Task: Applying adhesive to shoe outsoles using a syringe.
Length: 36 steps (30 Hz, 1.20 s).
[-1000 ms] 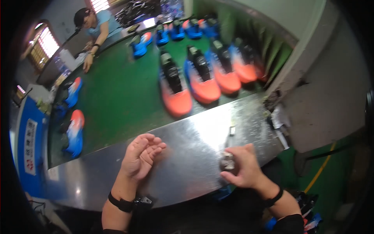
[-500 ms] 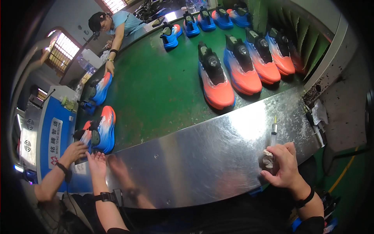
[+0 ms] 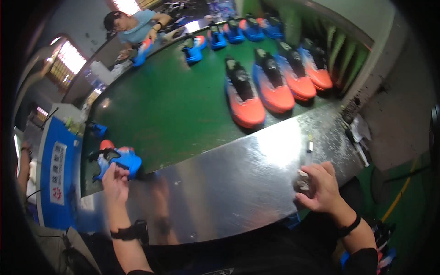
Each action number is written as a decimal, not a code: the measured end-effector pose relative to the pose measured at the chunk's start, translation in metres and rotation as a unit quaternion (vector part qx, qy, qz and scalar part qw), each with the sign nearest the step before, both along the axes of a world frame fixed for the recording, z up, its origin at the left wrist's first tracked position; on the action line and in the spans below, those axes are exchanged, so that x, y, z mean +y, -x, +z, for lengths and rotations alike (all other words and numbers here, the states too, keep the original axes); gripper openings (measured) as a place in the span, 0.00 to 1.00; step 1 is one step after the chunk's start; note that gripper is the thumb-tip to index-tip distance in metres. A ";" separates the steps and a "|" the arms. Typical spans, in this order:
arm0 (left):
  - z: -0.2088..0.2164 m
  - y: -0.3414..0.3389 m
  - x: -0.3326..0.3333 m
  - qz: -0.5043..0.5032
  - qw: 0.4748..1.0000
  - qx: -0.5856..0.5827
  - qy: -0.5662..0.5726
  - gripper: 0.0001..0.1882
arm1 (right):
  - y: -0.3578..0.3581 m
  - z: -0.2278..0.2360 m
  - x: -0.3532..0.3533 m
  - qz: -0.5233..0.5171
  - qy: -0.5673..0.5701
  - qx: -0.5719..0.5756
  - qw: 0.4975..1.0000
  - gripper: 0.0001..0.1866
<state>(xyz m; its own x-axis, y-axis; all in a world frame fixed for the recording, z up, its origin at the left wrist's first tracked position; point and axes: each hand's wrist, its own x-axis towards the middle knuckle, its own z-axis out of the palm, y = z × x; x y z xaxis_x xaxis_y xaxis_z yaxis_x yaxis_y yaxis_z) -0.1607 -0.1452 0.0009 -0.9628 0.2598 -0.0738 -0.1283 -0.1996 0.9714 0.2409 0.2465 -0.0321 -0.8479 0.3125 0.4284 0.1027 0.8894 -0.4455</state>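
My left hand is at the table's left end, its fingers closed on the heel of a blue and coral running shoe. That shoe is tilted and overlaps another coral-toed shoe behind it. My right hand hovers over the metal edge plate, with a crumpled whitish wad between thumb and fingers. A syringe with a yellowish tip points away from the right fingertips; whether the hand also grips its barrel I cannot tell.
Several coral-toed shoes stand in a row at the right of the green surface, more blue ones at the back. Far left, a co-worker holds a shoe. A blue machine panel borders the left; tools lie at right.
My left hand has closed on the shoe's heel and the shoe has turned. A second person's hand beside it has withdrawn. The far co-worker has lifted a shoe off the surface.
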 end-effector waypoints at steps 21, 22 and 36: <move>-0.013 -0.189 0.107 -0.349 0.936 0.032 -0.021 0.12 | -0.049 0.003 0.012 -0.038 0.306 0.000 0.951 0.32; -0.014 -0.169 0.107 -0.310 0.950 0.001 -0.036 0.11 | -0.055 0.003 0.013 -0.041 0.305 -0.004 0.952 0.32; -0.040 -0.091 0.198 -0.286 0.908 0.097 0.290 0.18 | -0.086 0.002 0.009 -0.053 0.538 0.088 0.836 0.37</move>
